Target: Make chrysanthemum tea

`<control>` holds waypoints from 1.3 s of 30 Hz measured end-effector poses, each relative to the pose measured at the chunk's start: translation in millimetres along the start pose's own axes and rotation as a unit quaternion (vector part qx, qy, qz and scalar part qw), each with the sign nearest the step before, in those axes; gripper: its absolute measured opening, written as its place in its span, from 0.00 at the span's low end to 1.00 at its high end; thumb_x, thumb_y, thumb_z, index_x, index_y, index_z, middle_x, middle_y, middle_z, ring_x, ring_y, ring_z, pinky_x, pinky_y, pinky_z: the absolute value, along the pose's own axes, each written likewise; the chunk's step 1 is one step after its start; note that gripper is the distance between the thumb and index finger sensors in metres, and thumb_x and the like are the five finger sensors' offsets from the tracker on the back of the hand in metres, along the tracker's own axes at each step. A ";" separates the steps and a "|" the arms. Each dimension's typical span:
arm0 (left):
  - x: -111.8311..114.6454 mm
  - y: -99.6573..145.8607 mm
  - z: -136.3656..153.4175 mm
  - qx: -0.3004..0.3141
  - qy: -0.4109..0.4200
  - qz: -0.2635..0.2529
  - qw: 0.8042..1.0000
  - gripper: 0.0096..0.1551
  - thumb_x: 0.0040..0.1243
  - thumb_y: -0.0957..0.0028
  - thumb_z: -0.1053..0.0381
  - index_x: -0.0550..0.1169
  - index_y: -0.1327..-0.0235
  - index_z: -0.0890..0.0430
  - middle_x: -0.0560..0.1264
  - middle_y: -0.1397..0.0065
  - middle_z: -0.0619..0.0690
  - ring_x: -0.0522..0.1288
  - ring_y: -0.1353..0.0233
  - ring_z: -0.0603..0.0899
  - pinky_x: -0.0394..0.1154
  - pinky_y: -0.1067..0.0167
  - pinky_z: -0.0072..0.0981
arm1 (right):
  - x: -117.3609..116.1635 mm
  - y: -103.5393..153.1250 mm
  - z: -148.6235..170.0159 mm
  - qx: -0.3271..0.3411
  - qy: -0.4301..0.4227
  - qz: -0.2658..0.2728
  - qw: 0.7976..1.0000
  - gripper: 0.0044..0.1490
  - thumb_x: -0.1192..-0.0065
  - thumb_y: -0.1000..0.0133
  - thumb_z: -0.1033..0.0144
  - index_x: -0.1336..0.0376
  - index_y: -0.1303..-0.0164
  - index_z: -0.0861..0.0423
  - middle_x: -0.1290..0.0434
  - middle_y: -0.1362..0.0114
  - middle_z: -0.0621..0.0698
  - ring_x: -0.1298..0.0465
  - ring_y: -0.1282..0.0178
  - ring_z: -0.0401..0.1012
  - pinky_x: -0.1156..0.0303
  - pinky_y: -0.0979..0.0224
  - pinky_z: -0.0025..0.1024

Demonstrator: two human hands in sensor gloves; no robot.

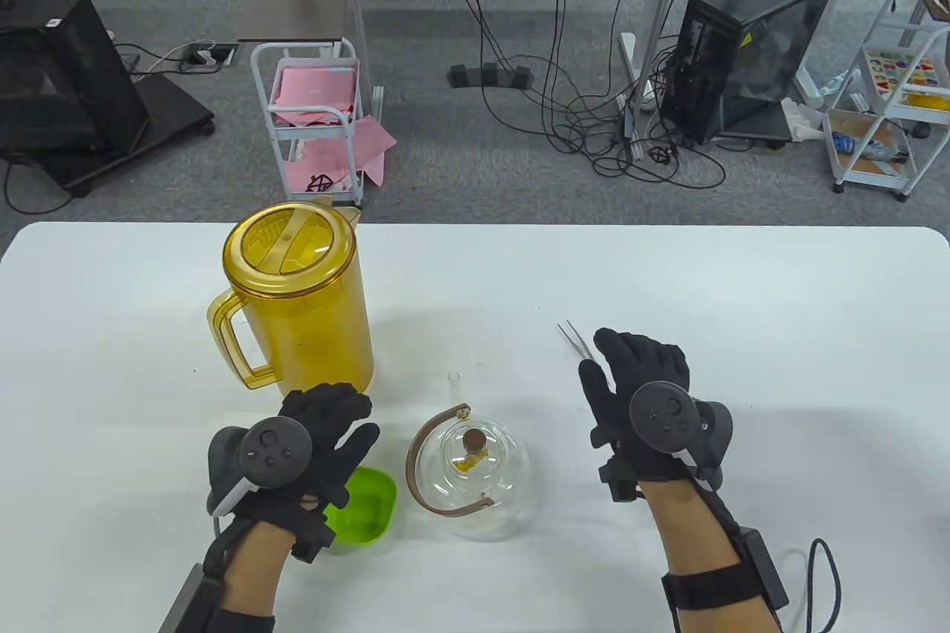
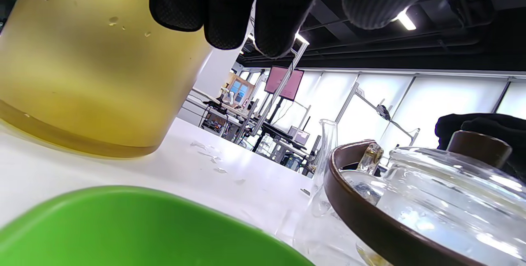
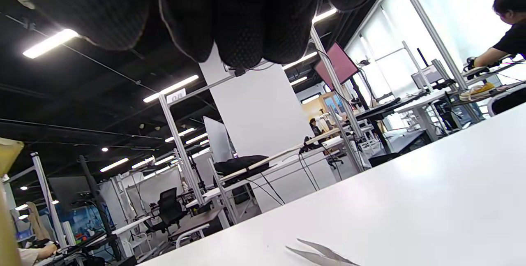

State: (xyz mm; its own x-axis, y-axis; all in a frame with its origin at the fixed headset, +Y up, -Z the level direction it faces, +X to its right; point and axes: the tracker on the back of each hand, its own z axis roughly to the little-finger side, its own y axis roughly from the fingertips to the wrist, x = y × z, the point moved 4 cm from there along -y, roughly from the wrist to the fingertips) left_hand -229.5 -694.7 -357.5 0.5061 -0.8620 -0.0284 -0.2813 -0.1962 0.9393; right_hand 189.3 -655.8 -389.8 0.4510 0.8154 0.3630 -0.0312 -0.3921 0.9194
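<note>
Table: your white table (image 1: 742, 292) fills the lower half of the table view, and both your hands enter from its bottom edge.

Teapot: the glass teapot (image 1: 475, 473) stands at the lower centre of the table view, between your two hands. Its lid is on, with a brown knob on top, and something yellow shows through the glass under the lid. The brown handle curves around its left side. In the left wrist view the teapot (image 2: 431, 200) fills the lower right.

Pitcher: the amber pitcher (image 1: 297, 299) stands left of centre in the table view, closed with its lid, handle to the left. It takes the upper left of the left wrist view (image 2: 90, 72).

Green bowl: the green bowl (image 1: 364, 510) is at the lower left, partly under your left hand — what is inside it I cannot tell.

Tweezers: the metal tweezers (image 1: 575, 338) lie on the table right of centre, and their tips stick out just beyond your right hand.

Left hand: your left hand (image 1: 319, 451) hovers over the green bowl, fingers loosely bent, holding nothing.

Right hand: your right hand (image 1: 642, 395) is at the lower right, fingers stretched and relaxed over the rear end of the tweezers — whether they touch it I cannot tell.
</note>
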 end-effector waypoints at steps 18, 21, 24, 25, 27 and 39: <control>12.7 -3.6 7.5 -0.009 -0.003 0.023 1.000 0.35 0.56 0.40 0.32 0.75 0.26 0.50 0.70 0.16 0.58 0.63 0.18 0.71 0.50 0.24 0.70 | -57.5 2.1 17.4 -0.006 0.051 -0.107 0.993 0.37 0.41 0.40 0.37 0.36 0.23 0.44 0.33 0.21 0.47 0.31 0.18 0.51 0.45 0.18 0.64; 11.2 -2.4 6.2 -0.010 -0.001 0.018 1.000 0.35 0.56 0.40 0.32 0.75 0.26 0.50 0.70 0.16 0.58 0.63 0.18 0.71 0.50 0.24 0.70 | -60.0 3.0 15.1 0.000 0.053 -0.113 0.992 0.37 0.41 0.40 0.37 0.35 0.23 0.44 0.32 0.21 0.47 0.31 0.18 0.52 0.45 0.18 0.64; 10.4 -2.9 6.1 -0.009 -0.001 0.017 1.000 0.35 0.56 0.40 0.32 0.75 0.26 0.50 0.70 0.16 0.57 0.63 0.18 0.71 0.50 0.24 0.70 | -60.8 2.2 13.3 0.004 0.052 -0.114 0.992 0.37 0.41 0.40 0.38 0.35 0.23 0.44 0.32 0.21 0.47 0.30 0.18 0.52 0.45 0.19 0.64; 10.1 -3.3 6.4 -0.009 0.000 0.016 1.000 0.35 0.56 0.40 0.32 0.76 0.26 0.50 0.70 0.16 0.57 0.63 0.18 0.71 0.50 0.24 0.70 | -60.6 1.5 12.5 0.005 0.049 -0.114 0.992 0.37 0.41 0.40 0.38 0.35 0.23 0.44 0.32 0.21 0.47 0.30 0.18 0.52 0.45 0.19 0.64; 10.0 -3.6 6.9 -0.011 0.001 0.017 1.000 0.35 0.56 0.40 0.32 0.76 0.26 0.50 0.70 0.16 0.58 0.63 0.18 0.71 0.50 0.24 0.70 | -60.3 0.4 11.6 0.007 0.047 -0.113 0.992 0.36 0.41 0.40 0.38 0.35 0.24 0.44 0.32 0.21 0.48 0.31 0.18 0.52 0.45 0.19 0.64; 12.8 -4.1 2.0 -0.003 -0.004 0.021 1.000 0.35 0.55 0.40 0.32 0.76 0.27 0.50 0.71 0.16 0.58 0.63 0.18 0.71 0.51 0.24 0.70 | -49.4 0.9 -2.8 0.038 0.032 -0.101 0.994 0.36 0.42 0.40 0.38 0.35 0.23 0.44 0.33 0.21 0.48 0.31 0.18 0.52 0.45 0.19 0.65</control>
State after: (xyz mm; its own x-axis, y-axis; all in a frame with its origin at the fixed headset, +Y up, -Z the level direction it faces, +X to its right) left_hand -223.4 -705.8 -362.4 0.4870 -0.8733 0.0088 -0.2976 -0.1565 0.9418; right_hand 164.5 -695.2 -406.6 0.3841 0.9050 0.1831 0.1236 -0.2469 0.9611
